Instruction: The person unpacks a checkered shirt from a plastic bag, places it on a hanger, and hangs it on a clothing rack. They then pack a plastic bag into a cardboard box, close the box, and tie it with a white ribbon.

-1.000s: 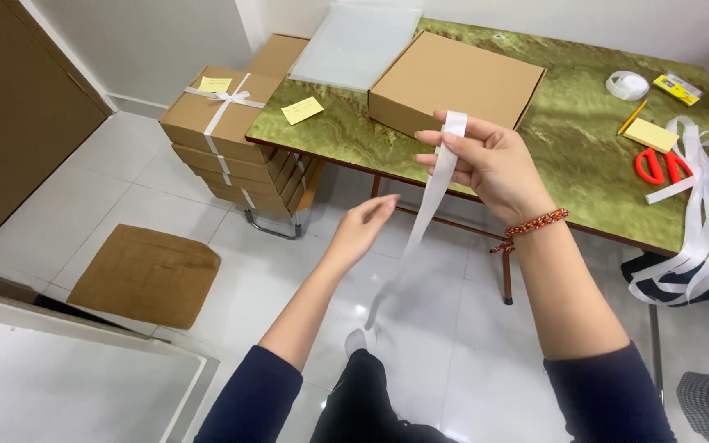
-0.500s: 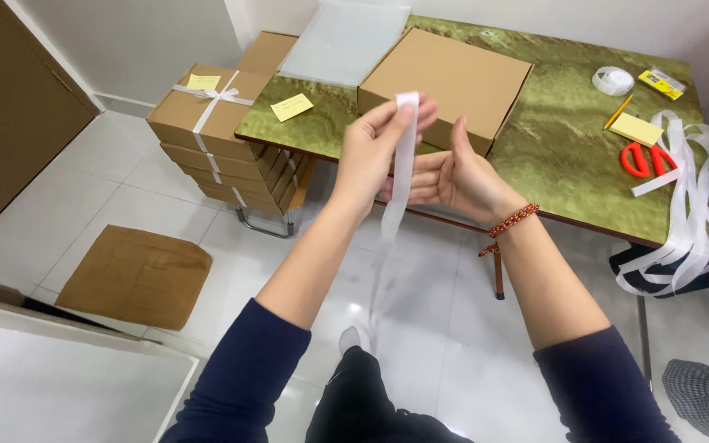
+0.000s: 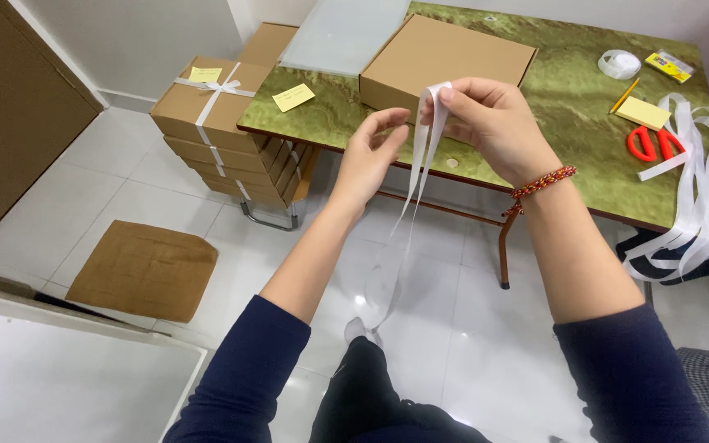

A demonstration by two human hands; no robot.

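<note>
right hand (image 3: 498,123): fingers pinching white ribbon (image 3: 420,164) top | left hand (image 3: 371,156): fingers curled, loosely spread, beside ribbon | cardboard box (image 3: 444,53) behind on green surface (image 3: 584,123)

The white ribbon (image 3: 414,176) blurs against pale floor; sticky note (image 3: 292,97) writing unreadable.

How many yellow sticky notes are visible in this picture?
3: one on the tied box stack, one on the table's left end, one beside the red scissors. Others may be hidden.
</note>
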